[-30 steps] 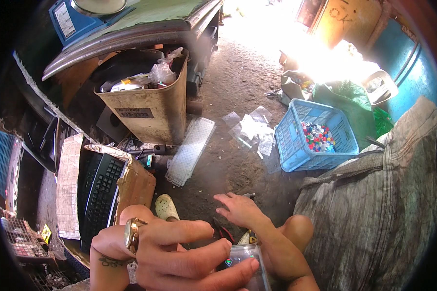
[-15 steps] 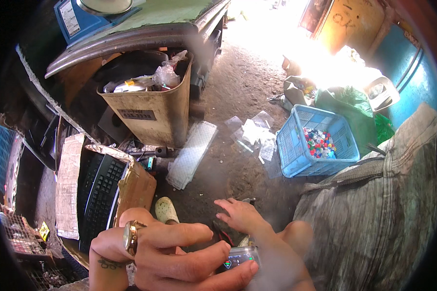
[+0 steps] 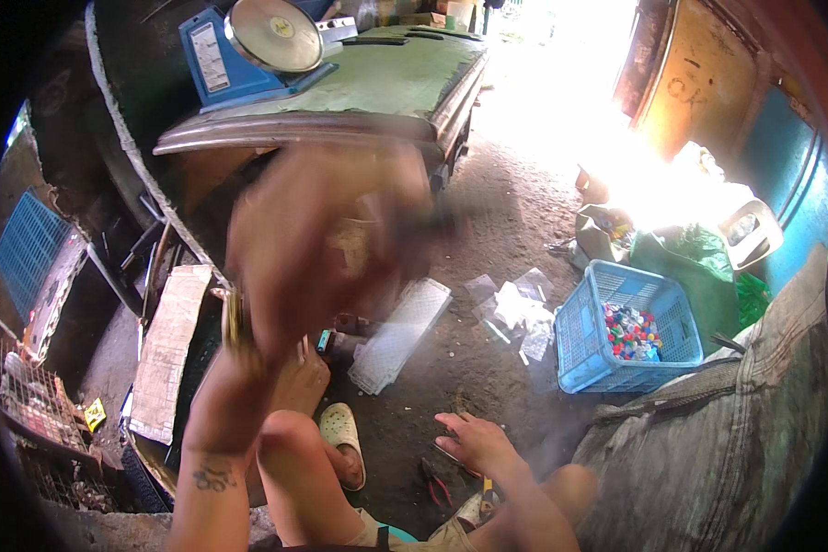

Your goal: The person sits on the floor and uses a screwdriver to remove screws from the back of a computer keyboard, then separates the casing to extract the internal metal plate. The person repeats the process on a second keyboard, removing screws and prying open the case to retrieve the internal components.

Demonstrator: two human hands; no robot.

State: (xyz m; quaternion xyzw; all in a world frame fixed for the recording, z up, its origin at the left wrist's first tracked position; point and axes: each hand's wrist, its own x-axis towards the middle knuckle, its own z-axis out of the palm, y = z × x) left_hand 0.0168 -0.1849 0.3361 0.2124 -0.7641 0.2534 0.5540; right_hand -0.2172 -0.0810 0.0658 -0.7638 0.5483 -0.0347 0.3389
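My left hand [image 3: 331, 239] is raised in front of the waste bin under the table and smeared by motion. A dark blurred shape shows at its right side; whether the fingers hold it is unclear. A gold watch [image 3: 237, 327] is on that wrist. Low over the floor, my right hand [image 3: 477, 442] has its fingers stretched out, with nothing visible in them. Just below it lie red-handled pliers [image 3: 436, 483] and a yellow-and-black tool [image 3: 488, 497], the latter partly hidden by my right forearm.
A blue crate [image 3: 630, 359] of colourful caps stands at right, beside a big grey sack [image 3: 708, 442]. Clear plastic sheets [image 3: 400, 336] lie mid-floor. A blue scale [image 3: 239, 69] sits on the green table [image 3: 386, 83]. A cardboard flap [image 3: 170, 354] stands at left.
My left hand has swung up and forward from my lap, and the small lit screen by it no longer shows. The view has tilted upward. My right hand stays low with fingers outstretched.
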